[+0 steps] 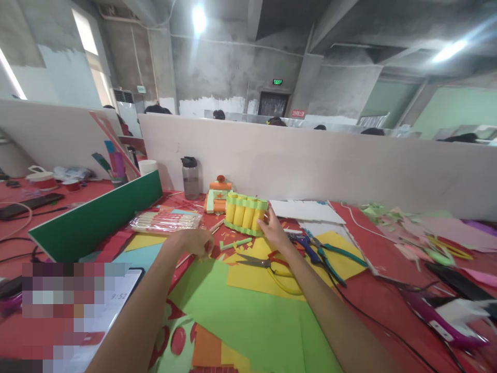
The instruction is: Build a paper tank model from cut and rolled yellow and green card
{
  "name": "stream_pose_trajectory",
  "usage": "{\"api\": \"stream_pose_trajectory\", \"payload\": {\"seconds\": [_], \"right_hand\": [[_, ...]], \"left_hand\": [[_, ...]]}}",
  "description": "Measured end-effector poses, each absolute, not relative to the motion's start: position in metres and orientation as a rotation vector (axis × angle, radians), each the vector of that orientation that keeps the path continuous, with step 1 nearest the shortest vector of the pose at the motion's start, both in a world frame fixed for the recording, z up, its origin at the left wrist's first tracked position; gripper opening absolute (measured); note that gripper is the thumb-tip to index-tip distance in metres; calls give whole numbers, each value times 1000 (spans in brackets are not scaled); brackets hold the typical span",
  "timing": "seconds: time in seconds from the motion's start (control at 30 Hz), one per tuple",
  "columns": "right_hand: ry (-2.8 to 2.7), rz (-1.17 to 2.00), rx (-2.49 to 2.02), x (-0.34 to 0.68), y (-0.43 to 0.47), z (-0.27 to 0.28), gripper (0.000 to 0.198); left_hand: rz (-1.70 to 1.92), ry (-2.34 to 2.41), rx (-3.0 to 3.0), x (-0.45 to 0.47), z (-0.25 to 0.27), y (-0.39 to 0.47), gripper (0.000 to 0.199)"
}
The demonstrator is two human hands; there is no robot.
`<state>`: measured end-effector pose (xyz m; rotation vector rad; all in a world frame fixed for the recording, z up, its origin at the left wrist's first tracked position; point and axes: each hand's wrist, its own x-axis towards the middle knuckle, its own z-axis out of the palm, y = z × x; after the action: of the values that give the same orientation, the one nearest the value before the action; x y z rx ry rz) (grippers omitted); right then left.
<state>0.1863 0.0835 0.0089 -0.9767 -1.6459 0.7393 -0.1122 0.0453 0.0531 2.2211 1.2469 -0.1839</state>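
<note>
My right hand (pixel 274 229) grips the right end of a paper craft (pixel 244 213), a row of several yellow paper tubes with wavy light-green strips along top and bottom. It stands tilted on the desk. My left hand (pixel 197 242) is closed, fingers pointing down by some yellow scraps; whatever it may hold is hidden. A thin green paper strip (pixel 236 244) lies between my hands. In front of them are scissors (pixel 267 263) with red and yellow handles, on yellow paper (pixel 244 280). Green paper sheets (pixel 240 316) spread nearer to me.
An orange and green paper craft (pixel 218 197) and a water bottle (pixel 190 178) stand by the white partition (pixel 310 160). Blue and teal pliers (pixel 322 254) lie right. A bag of sticks (pixel 166 221), green board (pixel 104 217) and phone (pixel 116 305) are left. A purple glue gun (pixel 446 321) lies far right.
</note>
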Motion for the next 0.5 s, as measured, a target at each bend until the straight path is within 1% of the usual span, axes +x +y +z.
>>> {"api": "stream_pose_trajectory", "payload": {"seconds": [0.17, 0.23, 0.37, 0.5], "right_hand": [[-1634, 793, -981, 188, 83, 10, 53], [-1626, 807, -979, 188, 82, 11, 53], [-1603, 819, -993, 188, 79, 14, 61], [-1602, 824, -1018, 189, 77, 16, 70]], "left_hand": [[-83, 1269, 2261, -112, 58, 42, 19], [-20, 1255, 2291, -109, 64, 40, 17], [133, 1231, 2414, -101, 74, 34, 11], [189, 1268, 2486, -94, 78, 30, 9]]}}
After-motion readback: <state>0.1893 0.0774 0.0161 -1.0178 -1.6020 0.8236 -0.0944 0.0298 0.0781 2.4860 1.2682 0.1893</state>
